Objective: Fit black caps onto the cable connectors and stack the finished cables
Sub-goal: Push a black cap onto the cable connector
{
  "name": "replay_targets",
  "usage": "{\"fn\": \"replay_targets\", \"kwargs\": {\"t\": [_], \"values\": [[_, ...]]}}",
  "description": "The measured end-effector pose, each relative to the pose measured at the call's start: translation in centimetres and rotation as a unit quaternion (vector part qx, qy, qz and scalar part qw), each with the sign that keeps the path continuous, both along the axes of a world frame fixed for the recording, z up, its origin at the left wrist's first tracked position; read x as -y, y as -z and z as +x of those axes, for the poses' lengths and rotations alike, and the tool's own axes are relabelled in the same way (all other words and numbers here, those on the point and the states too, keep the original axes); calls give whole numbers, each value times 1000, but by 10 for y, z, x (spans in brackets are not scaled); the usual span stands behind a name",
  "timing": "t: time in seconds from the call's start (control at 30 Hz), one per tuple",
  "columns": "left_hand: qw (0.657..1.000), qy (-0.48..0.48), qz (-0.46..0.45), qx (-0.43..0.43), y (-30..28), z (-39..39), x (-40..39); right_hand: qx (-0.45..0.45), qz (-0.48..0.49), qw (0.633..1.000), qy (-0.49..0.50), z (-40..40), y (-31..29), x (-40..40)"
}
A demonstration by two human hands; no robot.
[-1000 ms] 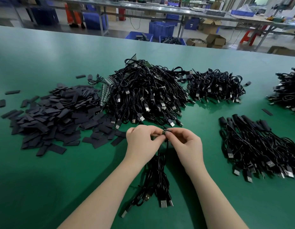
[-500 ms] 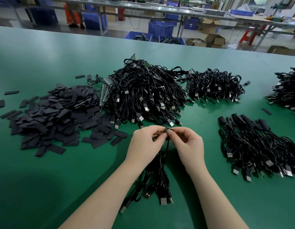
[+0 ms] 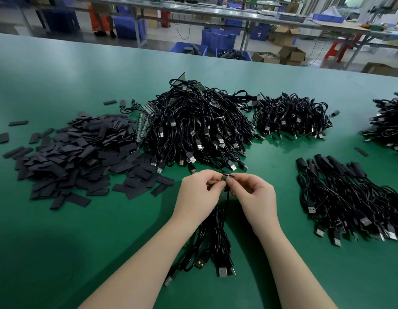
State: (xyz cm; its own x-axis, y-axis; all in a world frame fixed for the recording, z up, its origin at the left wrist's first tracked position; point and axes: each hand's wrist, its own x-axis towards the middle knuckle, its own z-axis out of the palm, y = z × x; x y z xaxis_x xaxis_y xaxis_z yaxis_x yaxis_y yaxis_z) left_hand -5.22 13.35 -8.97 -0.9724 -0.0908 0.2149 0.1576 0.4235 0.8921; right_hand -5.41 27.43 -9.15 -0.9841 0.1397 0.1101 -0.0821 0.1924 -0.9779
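My left hand (image 3: 199, 194) and my right hand (image 3: 254, 195) meet at the table's middle and pinch a small connector strip (image 3: 227, 176) between their fingertips. Black cables (image 3: 212, 239) hang from that connector and trail toward me, ending in USB plugs. A heap of flat black caps (image 3: 73, 152) lies to the left. A large pile of uncapped black cables (image 3: 198, 128) sits just beyond my hands. To the right lies a stack of capped cables (image 3: 349, 197).
A smaller cable bundle (image 3: 291, 117) sits at the back right and another (image 3: 389, 121) at the far right edge. Stray caps (image 3: 18, 123) dot the green table (image 3: 59, 241). Beyond the table stand blue crates (image 3: 218, 39), cardboard boxes and other benches.
Both hands have kept pinching the connector and drifted slightly away from me; the hanging cables shifted a little with them.
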Motion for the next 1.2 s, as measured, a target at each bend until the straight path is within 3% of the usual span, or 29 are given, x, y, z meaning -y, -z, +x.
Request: {"fn": "replay_targets", "kwargs": {"t": [1.2], "values": [[1000, 14, -17, 17, 5, -2, -6, -53, 65, 994, 67, 4, 12, 12]]}}
